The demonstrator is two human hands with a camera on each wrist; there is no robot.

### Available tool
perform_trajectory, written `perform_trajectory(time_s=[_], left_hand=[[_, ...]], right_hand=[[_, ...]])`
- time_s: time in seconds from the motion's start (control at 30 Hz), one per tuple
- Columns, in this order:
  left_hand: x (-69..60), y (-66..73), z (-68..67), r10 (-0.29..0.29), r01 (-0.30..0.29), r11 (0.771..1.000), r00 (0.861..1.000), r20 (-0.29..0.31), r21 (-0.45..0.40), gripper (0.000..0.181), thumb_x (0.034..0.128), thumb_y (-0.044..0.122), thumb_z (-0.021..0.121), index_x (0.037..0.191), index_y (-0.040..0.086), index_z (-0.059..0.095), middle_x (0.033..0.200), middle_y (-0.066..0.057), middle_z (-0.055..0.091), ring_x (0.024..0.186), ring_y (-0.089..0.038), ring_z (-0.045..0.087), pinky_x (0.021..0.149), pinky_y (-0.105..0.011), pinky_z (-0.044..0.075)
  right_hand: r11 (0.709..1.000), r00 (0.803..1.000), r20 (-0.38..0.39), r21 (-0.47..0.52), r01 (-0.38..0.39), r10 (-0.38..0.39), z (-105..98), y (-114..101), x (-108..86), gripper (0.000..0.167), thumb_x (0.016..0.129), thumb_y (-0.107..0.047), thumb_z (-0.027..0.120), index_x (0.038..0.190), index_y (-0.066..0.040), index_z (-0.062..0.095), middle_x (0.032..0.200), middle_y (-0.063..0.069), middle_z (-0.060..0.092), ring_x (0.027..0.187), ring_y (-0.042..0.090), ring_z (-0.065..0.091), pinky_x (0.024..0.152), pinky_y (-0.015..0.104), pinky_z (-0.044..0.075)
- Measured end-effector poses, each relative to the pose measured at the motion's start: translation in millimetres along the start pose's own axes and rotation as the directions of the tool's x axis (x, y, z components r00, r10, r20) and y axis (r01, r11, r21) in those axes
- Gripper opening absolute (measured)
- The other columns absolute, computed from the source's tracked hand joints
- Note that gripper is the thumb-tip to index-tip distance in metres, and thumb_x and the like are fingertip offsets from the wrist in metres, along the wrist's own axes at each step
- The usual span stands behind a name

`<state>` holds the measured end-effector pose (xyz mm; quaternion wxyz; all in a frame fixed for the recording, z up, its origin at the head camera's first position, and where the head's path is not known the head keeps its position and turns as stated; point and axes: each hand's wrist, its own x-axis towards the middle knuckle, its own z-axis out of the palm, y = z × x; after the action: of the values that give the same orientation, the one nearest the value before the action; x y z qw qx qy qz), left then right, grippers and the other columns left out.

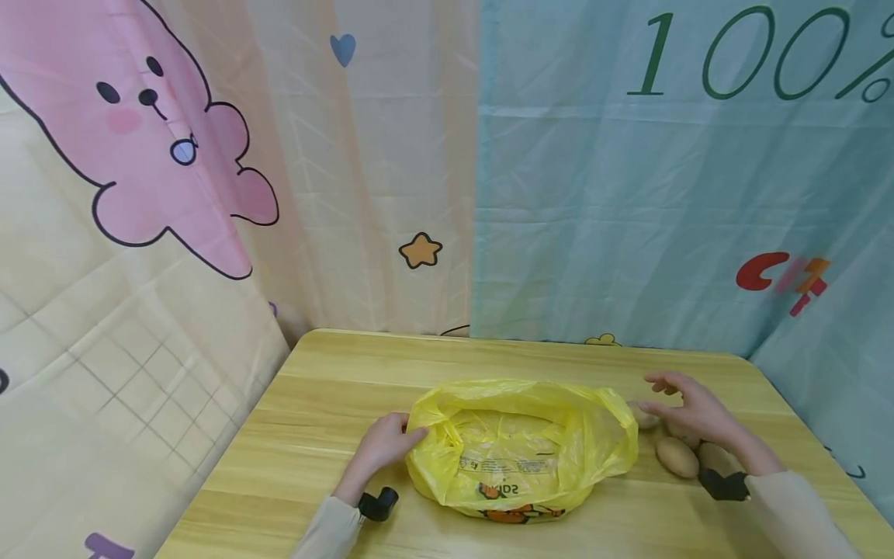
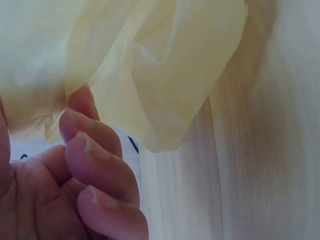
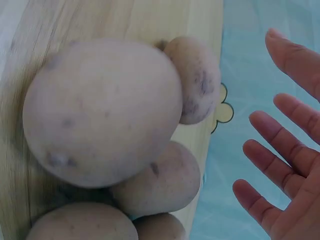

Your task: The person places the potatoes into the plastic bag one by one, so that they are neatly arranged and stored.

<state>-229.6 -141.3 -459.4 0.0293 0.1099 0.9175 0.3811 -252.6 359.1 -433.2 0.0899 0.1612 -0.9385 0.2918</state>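
A yellow plastic bag stands with its mouth spread wide on the wooden table; dark print shows inside and on its front. My left hand pinches the bag's left rim between thumb and forefinger, the other fingers loosely curled in the left wrist view. Several potatoes lie to the right of the bag, partly hidden under my right arm. Above them hovers my right hand, fingers spread and holding nothing. In the right wrist view a large potato is closest, apart from the open right hand.
The wooden table reaches back to printed curtains, which also hang at both sides. A black wrist camera sits on the left wrist and another black camera on the right, close to the potatoes.
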Motion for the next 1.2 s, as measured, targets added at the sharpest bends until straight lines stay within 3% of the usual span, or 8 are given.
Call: perform_trajectory(time_s=[0.17,0.57,1.2], left_hand=[[-0.5,1.2,-0.4,-0.001,0.001,1.0,1.0,0.006,-0.002,0.023,0.0897,0.03,0.061,0.077,0.01,0.062,0.058,0.004,0.047,0.05,-0.011,0.042,0.048,-0.028,0.035],[-2.4,2.3,-1.0,-0.022,0.022,1.0,0.999,0.028,-0.02,0.025,0.09,0.031,0.061,0.076,0.01,0.061,0.058,0.003,0.046,0.049,-0.011,0.041,0.048,-0.028,0.035],[-3.5,3.6,-3.2,-0.023,0.024,0.999,0.999,0.036,-0.021,0.026,0.0897,0.031,0.06,0.073,0.011,0.06,0.056,0.004,0.044,0.048,-0.011,0.04,0.047,-0.028,0.034]], right_hand=[[0.999,0.995,0.09,0.013,-0.049,0.047,-3.1,6.8,0.8,0.057,0.084,-0.03,0.074,0.125,0.004,0.054,0.117,0.024,0.056,0.108,0.043,0.048,0.084,0.061,0.039],[0.995,0.974,0.216,0.048,-0.082,0.07,-2.2,9.4,4.1,0.059,0.079,-0.03,0.078,0.124,0.002,0.056,0.12,0.023,0.056,0.114,0.047,0.045,0.085,0.058,0.04],[0.999,0.951,0.305,0.016,0.044,-0.047,6.2,21.1,13.5,0.063,0.072,-0.024,0.083,0.121,0.005,0.056,0.109,0.018,0.06,0.099,0.038,0.056,0.074,0.044,0.048]])
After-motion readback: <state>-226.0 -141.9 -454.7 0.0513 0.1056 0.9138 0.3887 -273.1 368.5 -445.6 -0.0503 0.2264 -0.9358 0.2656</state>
